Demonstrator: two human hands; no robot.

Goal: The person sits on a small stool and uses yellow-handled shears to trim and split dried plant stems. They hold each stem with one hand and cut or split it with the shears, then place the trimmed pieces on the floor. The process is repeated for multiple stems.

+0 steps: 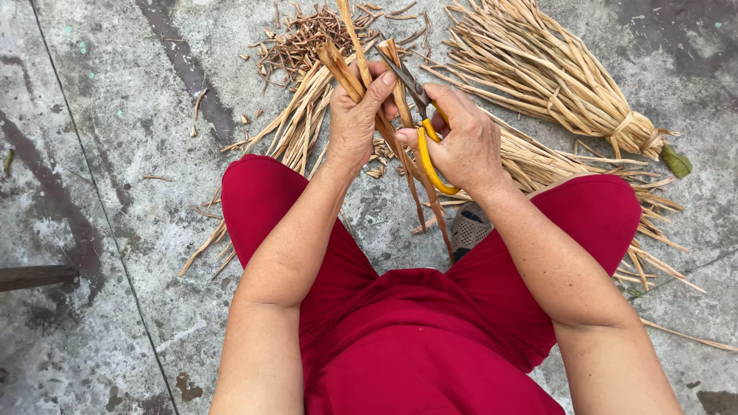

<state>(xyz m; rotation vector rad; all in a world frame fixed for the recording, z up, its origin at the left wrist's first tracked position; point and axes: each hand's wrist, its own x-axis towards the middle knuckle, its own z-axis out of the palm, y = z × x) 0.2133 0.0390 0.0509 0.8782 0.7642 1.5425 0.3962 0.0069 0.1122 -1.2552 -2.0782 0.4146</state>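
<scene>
While the left hand [355,115] grips dried stalks [347,69], the right hand [461,138], closed on yellow-handled scissors [421,115], trims one; next likely a square cut across the tip.

Left hand [355,115] grips dried stalks [346,65]; right hand [461,142] holds yellow-handled scissors [421,123].

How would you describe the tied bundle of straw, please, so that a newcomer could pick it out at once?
Start from the grey concrete floor and look to the upper right, beyond the right hand with the yellow-handled scissors. There lies the fan-shaped bundle of pale dried stalks. Unlike the loose stalks around it, it is bound with a straw band at its narrow end.
</scene>
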